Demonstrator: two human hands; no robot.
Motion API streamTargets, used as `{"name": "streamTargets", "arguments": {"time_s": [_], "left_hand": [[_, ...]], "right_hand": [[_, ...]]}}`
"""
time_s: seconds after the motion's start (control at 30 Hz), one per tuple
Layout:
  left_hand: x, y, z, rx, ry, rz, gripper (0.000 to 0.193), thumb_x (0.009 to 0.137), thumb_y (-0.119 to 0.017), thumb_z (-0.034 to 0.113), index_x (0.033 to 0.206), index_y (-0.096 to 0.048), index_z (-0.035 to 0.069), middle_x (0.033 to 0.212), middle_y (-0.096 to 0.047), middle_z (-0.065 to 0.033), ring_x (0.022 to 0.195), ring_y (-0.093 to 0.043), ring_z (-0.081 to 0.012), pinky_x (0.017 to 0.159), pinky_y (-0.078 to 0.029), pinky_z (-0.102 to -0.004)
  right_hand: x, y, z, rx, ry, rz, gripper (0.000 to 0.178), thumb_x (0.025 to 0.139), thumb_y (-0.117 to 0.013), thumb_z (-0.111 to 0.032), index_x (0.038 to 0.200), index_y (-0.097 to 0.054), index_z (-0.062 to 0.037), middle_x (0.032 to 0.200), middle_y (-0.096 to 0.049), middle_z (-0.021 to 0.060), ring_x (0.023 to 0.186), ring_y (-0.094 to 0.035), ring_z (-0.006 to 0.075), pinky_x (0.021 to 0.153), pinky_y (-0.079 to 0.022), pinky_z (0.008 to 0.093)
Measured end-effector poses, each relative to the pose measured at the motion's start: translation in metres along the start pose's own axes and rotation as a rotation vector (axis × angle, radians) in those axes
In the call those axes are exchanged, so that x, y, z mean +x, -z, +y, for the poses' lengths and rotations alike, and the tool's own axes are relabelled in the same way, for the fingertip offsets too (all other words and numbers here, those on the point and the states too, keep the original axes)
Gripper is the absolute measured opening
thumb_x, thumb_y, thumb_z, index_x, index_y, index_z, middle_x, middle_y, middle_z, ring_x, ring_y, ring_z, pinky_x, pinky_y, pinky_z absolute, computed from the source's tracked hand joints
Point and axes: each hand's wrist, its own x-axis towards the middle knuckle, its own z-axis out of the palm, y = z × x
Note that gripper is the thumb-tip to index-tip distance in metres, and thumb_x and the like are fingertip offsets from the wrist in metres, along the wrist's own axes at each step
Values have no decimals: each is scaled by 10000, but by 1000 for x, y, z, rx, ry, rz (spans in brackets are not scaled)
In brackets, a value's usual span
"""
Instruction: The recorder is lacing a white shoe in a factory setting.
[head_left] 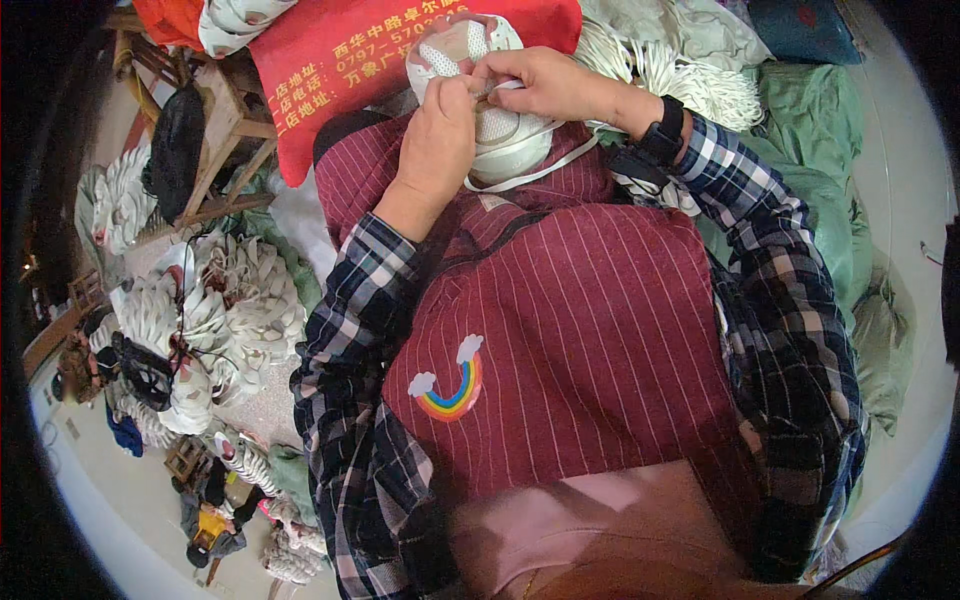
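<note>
A white shoe upper (513,149) with perforated panels lies across my lap, its far end over a red cloth with yellow lettering (330,70). My left hand (438,150) is closed in a pinch at the near-left edge of its opening. From the other side my right hand (555,92) pinches a white shoelace (545,178) over the upper's middle, and the fingertips of both hands nearly meet. A loop of the lace hangs loose below the upper, against my maroon striped apron (580,330). The exact spot where the lace meets the eyelets is hidden by my fingers.
A thick bundle of white laces (690,88) lies beyond my right wrist. Green sacks (815,150) line the right side. Wooden stools (228,130) and heaps of white shoe uppers (215,310) stand to the left. Another person (210,525) is far off at lower left.
</note>
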Motion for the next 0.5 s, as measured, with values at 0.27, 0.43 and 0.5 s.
{"name": "streamTargets", "arguments": {"time_s": [0.27,0.43,0.5], "left_hand": [[-7,7,5,-181,24,31,268,844,-623,25,1073,-484,11,988,-561,-173,872,-599,-328,726,-496,-421],[-4,6,1,-54,-43,30,220,858,-592,27,1053,-494,5,994,-569,-179,851,-589,-328,722,-494,-408],[-5,11,1,-33,-45,41,223,861,-561,33,1076,-504,28,993,-566,-188,866,-583,-361,755,-493,-433]], "right_hand": [[7,2,5,-12,99,-65,180,797,-579,-121,956,-644,-68,970,-682,144,1003,-650,273,863,-486,369],[5,-2,3,26,59,-17,187,819,-625,-143,983,-623,-54,1050,-678,126,1078,-630,256,904,-472,363],[5,-5,7,54,131,0,190,835,-630,-156,1000,-619,-60,1015,-675,98,1010,-643,228,854,-487,353]]}}
